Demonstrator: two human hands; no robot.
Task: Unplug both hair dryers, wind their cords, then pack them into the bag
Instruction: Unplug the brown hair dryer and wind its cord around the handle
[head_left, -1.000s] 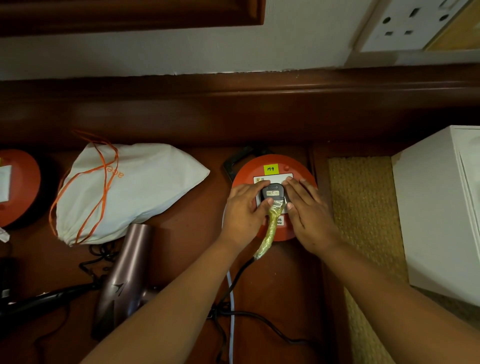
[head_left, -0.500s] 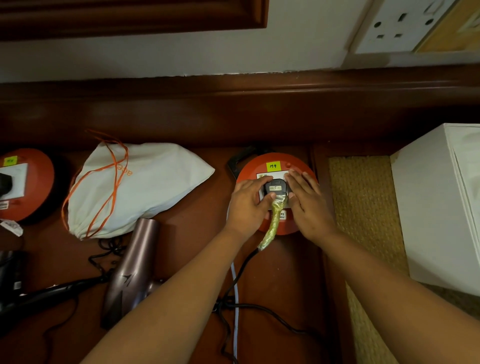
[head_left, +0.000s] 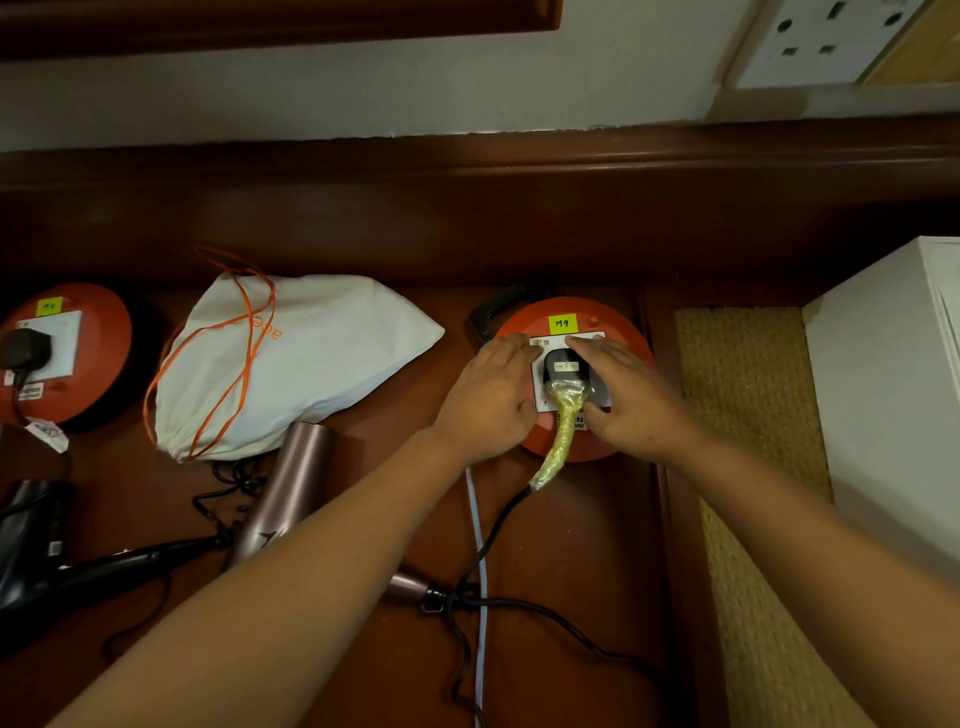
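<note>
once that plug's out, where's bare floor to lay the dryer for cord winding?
Bare wood lies between the white drawstring bag and the M9 cable reel, and near-right toward the woven mat. Crowded: pink hair dryer, black hair dryer and tangled cords fill the near-left.

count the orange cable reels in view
2. One orange reel sits at the far left with a black plug in it; the other reel is at centre right, under both hands. More may lie out of frame.
</note>
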